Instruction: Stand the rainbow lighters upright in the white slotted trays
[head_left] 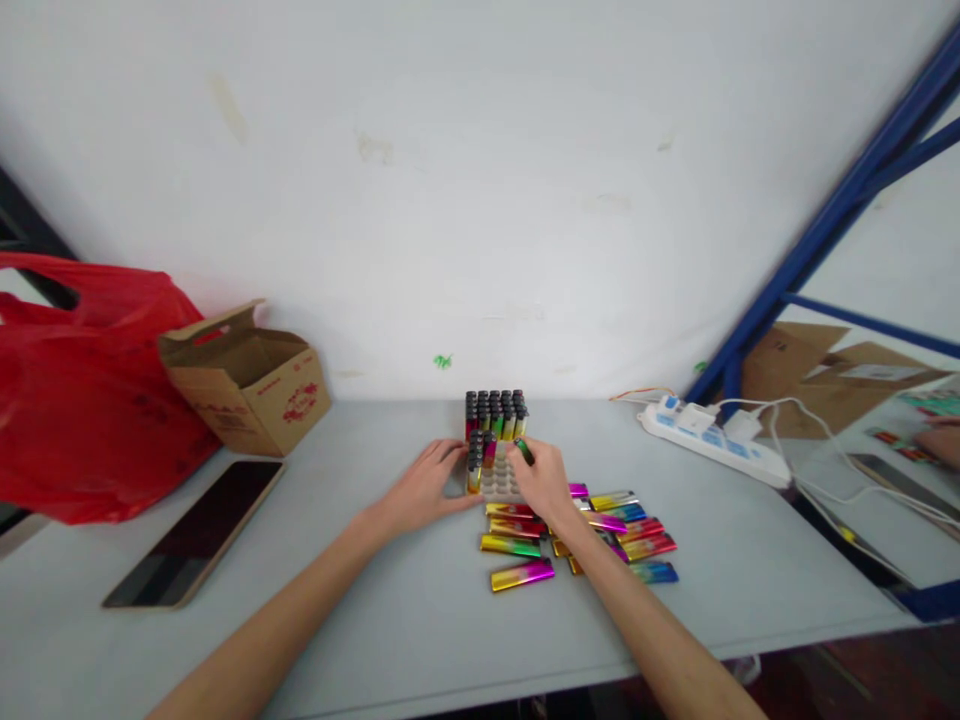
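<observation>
A pale tray with round holes point(498, 486) lies on the table, with several lighters point(475, 462) upright along its left side. My left hand point(429, 488) rests at the tray's left edge, thumb along the front and fingers apart around the corner. Over the tray's right part, my right hand point(541, 478) is closed on a green lighter point(523, 451) with a dark top. Behind stands a block of upright lighters point(496, 414) in rows. Loose shiny lighters point(522, 575) in yellow, purple, red, green and blue lie in front and to the right, partly hidden by my right forearm.
At the left are a red plastic bag point(97, 390), an open cardboard box point(255, 385) and a dark phone-like slab point(196, 535). A white power strip point(716, 440) with cables sits at the right, near a blue metal frame point(825, 225). A white wall rises behind the table.
</observation>
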